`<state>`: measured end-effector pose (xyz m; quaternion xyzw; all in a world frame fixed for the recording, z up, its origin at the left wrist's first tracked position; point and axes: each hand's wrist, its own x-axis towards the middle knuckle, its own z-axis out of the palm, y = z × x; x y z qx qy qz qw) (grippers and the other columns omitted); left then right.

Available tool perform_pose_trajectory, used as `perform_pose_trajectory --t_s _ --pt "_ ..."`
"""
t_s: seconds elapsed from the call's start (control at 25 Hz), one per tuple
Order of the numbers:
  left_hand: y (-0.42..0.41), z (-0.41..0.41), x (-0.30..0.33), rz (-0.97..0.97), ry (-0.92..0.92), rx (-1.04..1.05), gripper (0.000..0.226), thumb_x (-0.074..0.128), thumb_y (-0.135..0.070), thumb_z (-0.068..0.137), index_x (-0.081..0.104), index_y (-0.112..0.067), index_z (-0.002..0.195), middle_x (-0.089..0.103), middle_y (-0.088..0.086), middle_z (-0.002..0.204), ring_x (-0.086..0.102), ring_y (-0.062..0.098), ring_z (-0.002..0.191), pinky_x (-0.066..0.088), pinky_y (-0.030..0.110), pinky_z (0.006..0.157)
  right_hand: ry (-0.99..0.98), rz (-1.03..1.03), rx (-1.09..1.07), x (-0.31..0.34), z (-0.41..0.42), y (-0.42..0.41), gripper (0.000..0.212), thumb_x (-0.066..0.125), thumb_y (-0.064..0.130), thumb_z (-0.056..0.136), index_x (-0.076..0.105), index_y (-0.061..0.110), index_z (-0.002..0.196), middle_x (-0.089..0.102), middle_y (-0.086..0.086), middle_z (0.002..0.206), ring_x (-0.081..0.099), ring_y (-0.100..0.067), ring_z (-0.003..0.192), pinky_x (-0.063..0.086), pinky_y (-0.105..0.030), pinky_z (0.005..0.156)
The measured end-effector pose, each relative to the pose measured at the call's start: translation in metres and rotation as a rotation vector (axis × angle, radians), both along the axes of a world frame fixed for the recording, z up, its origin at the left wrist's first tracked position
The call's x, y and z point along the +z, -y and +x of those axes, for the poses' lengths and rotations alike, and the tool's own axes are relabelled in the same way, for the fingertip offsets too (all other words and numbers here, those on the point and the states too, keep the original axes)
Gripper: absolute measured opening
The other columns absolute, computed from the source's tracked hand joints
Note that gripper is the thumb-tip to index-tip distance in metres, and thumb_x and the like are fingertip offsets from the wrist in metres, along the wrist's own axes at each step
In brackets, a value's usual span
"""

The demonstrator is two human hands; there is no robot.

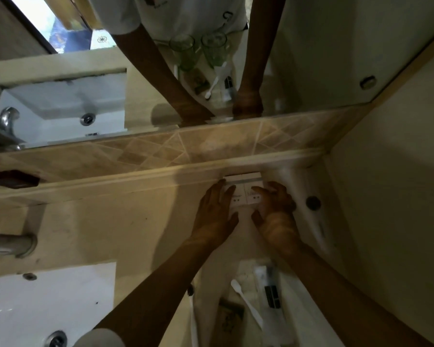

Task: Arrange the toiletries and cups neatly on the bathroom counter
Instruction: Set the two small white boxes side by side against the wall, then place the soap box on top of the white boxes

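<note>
Two small white toiletry boxes (244,194) lie side by side against the back ledge of the beige counter (125,221). My left hand (217,211) rests flat on the left box, fingers spread. My right hand (276,206) cups the right box from its right side. Nearer to me lie a white toothbrush (247,303), a clear packet with a dark tube (272,294) and a brownish sachet (229,313). Two green glass cups (198,50) show only as reflections in the mirror.
A white sink (48,304) with its drain fills the lower left, and a metal tap (10,242) reaches over it. A dark soap dish (13,180) sits on the ledge at left. The wall closes in the counter on the right, where a round dark cap (313,203) lies.
</note>
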<state>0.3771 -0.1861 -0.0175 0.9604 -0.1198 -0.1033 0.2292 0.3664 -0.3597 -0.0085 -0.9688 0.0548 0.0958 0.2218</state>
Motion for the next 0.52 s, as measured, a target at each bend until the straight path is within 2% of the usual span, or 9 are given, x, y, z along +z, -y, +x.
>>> perform_pose_trajectory --t_s 0.08,0.2,0.28,0.36,0.44,0.52 --pt "-0.002 -0.019 0.005 -0.023 0.037 0.037 0.061 0.064 -0.035 0.089 0.040 -0.020 0.143 0.035 0.010 0.152 0.032 0.028 0.138 0.034 0.040 0.112 0.076 0.128 -0.076 0.007 -0.016 0.004 0.056 0.068 0.021 0.082 0.048 0.026 0.135 0.028 -0.006 0.146 0.031 -0.026 0.133 0.035 -0.033 0.109" --pt "-0.010 -0.054 0.014 -0.110 0.084 0.042 0.034 0.064 -0.028 0.090 0.060 -0.016 0.121 0.059 0.007 0.117 0.057 0.023 0.106 0.048 0.034 0.092 0.096 0.174 -0.097 0.021 -0.048 0.004 0.041 0.065 0.019 0.082 0.058 0.027 0.122 0.040 -0.002 0.130 0.038 -0.017 0.120 0.033 -0.021 0.101" --pt "-0.020 -0.081 0.023 -0.194 -0.095 -0.021 0.022 0.063 -0.029 0.092 0.065 -0.020 0.111 0.059 -0.002 0.098 0.060 0.016 0.085 0.051 0.029 0.075 0.051 0.087 0.103 0.028 -0.070 0.000 0.027 0.059 0.023 0.087 0.062 0.029 0.112 0.048 0.008 0.114 0.043 -0.012 0.108 0.030 -0.017 0.093" --pt "-0.031 -0.111 0.029 -0.172 -0.260 -0.075 0.026 0.065 -0.040 0.090 0.062 -0.026 0.111 0.052 -0.009 0.095 0.055 0.008 0.074 0.043 0.024 0.062 -0.098 0.163 0.266 0.036 -0.091 -0.006 0.016 0.058 0.029 0.090 0.064 0.032 0.105 0.054 0.015 0.104 0.052 -0.003 0.093 0.039 -0.016 0.084" --pt "-0.042 -0.142 0.030 -0.127 -0.305 -0.040 0.035 0.069 -0.048 0.083 0.056 -0.027 0.109 0.047 -0.009 0.097 0.048 0.006 0.070 0.035 0.021 0.058 -0.254 0.198 0.398 0.043 -0.108 -0.015 0.015 0.064 0.037 0.087 0.065 0.033 0.102 0.060 0.013 0.096 0.057 -0.003 0.083 0.048 -0.022 0.074" --pt "-0.049 -0.166 0.030 -0.118 -0.317 0.027 0.037 0.072 -0.050 0.080 0.048 -0.027 0.098 0.046 -0.008 0.091 0.047 0.011 0.072 0.032 0.026 0.059 -0.343 0.084 0.536 0.042 -0.121 -0.026 0.026 0.065 0.041 0.086 0.064 0.031 0.110 0.064 0.007 0.100 0.061 -0.012 0.091 0.048 -0.027 0.074"
